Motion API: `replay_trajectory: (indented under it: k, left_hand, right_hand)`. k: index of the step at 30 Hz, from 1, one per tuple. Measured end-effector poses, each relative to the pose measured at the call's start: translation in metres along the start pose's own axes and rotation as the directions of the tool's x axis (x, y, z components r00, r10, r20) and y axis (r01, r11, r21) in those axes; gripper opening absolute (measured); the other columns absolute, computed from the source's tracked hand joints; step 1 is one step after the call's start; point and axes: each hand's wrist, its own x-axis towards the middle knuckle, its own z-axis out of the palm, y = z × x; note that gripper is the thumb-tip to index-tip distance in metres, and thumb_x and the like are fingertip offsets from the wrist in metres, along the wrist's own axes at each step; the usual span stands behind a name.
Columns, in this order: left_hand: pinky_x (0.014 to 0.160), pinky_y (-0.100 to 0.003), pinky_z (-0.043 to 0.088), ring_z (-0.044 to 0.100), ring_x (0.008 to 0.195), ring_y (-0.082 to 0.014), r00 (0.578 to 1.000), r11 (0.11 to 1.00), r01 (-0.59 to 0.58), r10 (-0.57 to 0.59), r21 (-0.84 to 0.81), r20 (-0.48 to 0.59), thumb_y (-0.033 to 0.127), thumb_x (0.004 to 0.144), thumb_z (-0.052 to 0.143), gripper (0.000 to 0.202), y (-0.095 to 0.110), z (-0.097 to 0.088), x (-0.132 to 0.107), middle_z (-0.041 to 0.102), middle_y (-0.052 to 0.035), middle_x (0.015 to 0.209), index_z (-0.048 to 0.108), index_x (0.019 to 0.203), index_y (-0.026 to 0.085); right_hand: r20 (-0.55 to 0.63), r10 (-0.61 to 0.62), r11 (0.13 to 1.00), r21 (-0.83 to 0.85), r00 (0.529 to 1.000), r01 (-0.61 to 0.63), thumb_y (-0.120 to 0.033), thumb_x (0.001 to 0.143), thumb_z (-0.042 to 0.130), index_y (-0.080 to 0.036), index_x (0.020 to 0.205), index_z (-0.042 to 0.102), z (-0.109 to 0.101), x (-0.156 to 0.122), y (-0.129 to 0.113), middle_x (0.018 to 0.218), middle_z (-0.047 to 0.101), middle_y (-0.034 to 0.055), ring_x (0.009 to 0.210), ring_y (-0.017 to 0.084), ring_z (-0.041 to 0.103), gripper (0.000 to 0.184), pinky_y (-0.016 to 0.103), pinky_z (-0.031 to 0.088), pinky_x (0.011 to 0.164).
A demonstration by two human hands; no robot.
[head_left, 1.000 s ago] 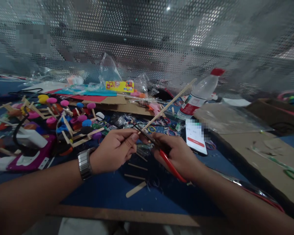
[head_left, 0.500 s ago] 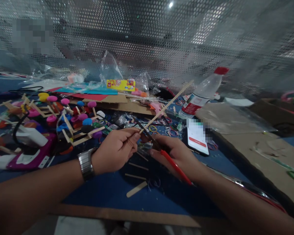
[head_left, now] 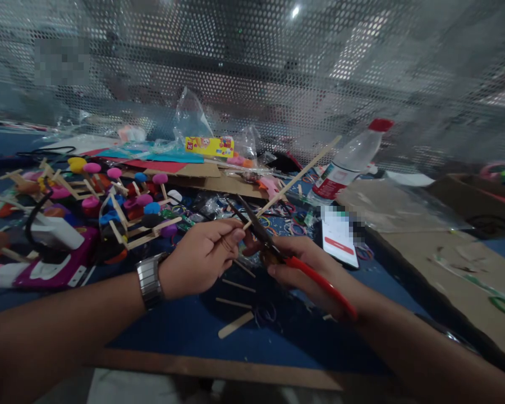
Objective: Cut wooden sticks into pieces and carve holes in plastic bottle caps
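My left hand (head_left: 204,252), with a metal watch on its wrist, pinches the lower end of a long thin wooden stick (head_left: 294,179). The stick slants up to the right, towards a bottle. My right hand (head_left: 307,269) is closed around a pair of red-handled scissors (head_left: 320,280). Their dark blades are parted and lie across the stick, close to my left fingertips. Below my hands on the blue tabletop (head_left: 185,331) lie several thin stick pieces (head_left: 234,303), a wider craft stick (head_left: 235,325) and purple rubber bands (head_left: 265,315).
Stick-and-clay models (head_left: 122,213) and a purple glue gun (head_left: 54,266) crowd the left. A red-capped bottle (head_left: 349,160) and a phone (head_left: 339,238) stand and lie to the right, beside cardboard (head_left: 454,280). A yellow clay package (head_left: 209,146) lies at the back, before a perforated metal panel (head_left: 252,67).
The scissors have shifted slightly right and their blades have spread apart on the stick. My left hand stays nearly in place, still pinching the stick.
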Motion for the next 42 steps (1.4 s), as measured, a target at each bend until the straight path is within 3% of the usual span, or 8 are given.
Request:
replay_trajectory:
  k: [3,7,16,19,22,28,34,42]
  left_hand:
    - [0.04,-0.019,0.033,0.039,0.042,-0.0068,1.0,1.0,-0.011,0.011,0.01,0.003,0.039,0.099,0.047,0.038,0.0,-0.001,0.0,0.041,0.0053,0.056,0.048,0.067,0.019]
    - [0.041,-0.018,0.033,0.039,0.043,-0.007,0.999,0.999,-0.037,0.036,0.033,0.008,0.041,0.1,0.045,0.04,-0.004,-0.002,0.0,0.041,0.0051,0.056,0.047,0.068,0.019]
    - [0.042,-0.018,0.029,0.035,0.045,-0.0069,0.999,1.0,-0.024,0.024,0.0,0.037,0.047,0.101,0.042,0.039,-0.008,-0.003,0.0,0.039,0.0059,0.056,0.053,0.079,0.017]
    - [0.042,-0.018,0.03,0.036,0.045,-0.0069,0.999,0.999,0.007,-0.005,-0.035,0.042,0.049,0.1,0.043,0.04,-0.008,-0.002,-0.001,0.04,0.0055,0.058,0.054,0.08,0.016]
    - [0.042,-0.018,0.032,0.036,0.045,-0.0068,0.999,0.998,0.022,-0.02,-0.065,0.028,0.051,0.1,0.044,0.042,-0.01,-0.001,-0.001,0.042,0.0051,0.059,0.055,0.079,0.017]
    - [0.038,-0.018,0.03,0.031,0.043,-0.0068,0.995,0.98,-0.017,-0.003,-0.198,-0.1,0.053,0.099,0.047,0.04,-0.014,0.0,0.001,0.035,0.0071,0.056,0.054,0.083,0.018]
    - [0.041,-0.017,0.035,0.037,0.044,-0.0067,0.984,0.971,-0.037,-0.006,-0.238,-0.178,0.048,0.1,0.049,0.033,-0.011,-0.002,0.004,0.039,0.0077,0.055,0.054,0.087,0.017]
    - [0.055,-0.023,0.05,0.056,0.054,-0.0096,0.99,0.97,-0.058,0.025,-0.237,-0.141,0.043,0.101,0.049,0.033,-0.009,-0.003,0.002,0.054,0.0022,0.068,0.055,0.082,0.017]
  right_hand:
    - [0.044,0.059,0.991,0.118,0.997,-0.064,-0.022,0.085,0.06,-0.021,0.117,0.069,0.0,-0.001,0.001,0.066,0.042,-0.006,0.052,0.008,0.033,0.033,0.021,0.028,0.047]
    - [0.077,0.107,0.971,0.207,0.991,-0.121,-0.023,0.083,0.062,-0.019,0.119,0.068,-0.001,0.0,0.003,0.064,0.043,-0.0063,0.05,0.007,0.034,0.036,0.021,0.029,0.046]
    - [0.117,0.107,0.911,0.386,0.987,-0.145,-0.022,0.08,0.064,-0.017,0.116,0.069,0.002,0.001,0.006,0.062,0.044,-0.0071,0.045,0.006,0.033,0.036,0.021,0.026,0.043]
    - [0.099,0.095,0.954,0.277,0.991,-0.119,-0.025,0.082,0.063,-0.017,0.115,0.069,0.001,0.001,0.003,0.062,0.045,-0.0063,0.048,0.007,0.035,0.034,0.022,0.03,0.045]
    - [-0.016,0.02,1.0,-0.016,1.0,-0.021,-0.026,0.085,0.062,-0.019,0.111,0.07,0.002,0.002,-0.003,0.071,0.056,-0.002,0.06,0.011,0.046,0.028,0.024,0.04,0.056]
    - [-0.151,-0.027,0.948,-0.319,0.988,-0.023,-0.032,0.084,0.065,-0.019,0.117,0.066,0.004,0.004,-0.004,0.076,0.065,0.0,0.062,0.014,0.053,0.035,0.028,0.045,0.06]
    - [-0.2,-0.054,0.97,-0.245,0.978,0.004,-0.042,0.08,0.074,-0.021,0.131,0.056,0.005,0.005,0.008,0.1,0.069,0.0063,0.078,0.02,0.063,0.058,0.035,0.054,0.072]
    - [-0.183,-0.228,0.974,-0.052,0.956,0.222,-0.033,0.083,0.074,-0.031,0.131,0.051,0.007,0.006,0.007,0.109,0.06,0.0039,0.094,0.02,0.059,0.053,0.036,0.053,0.085]
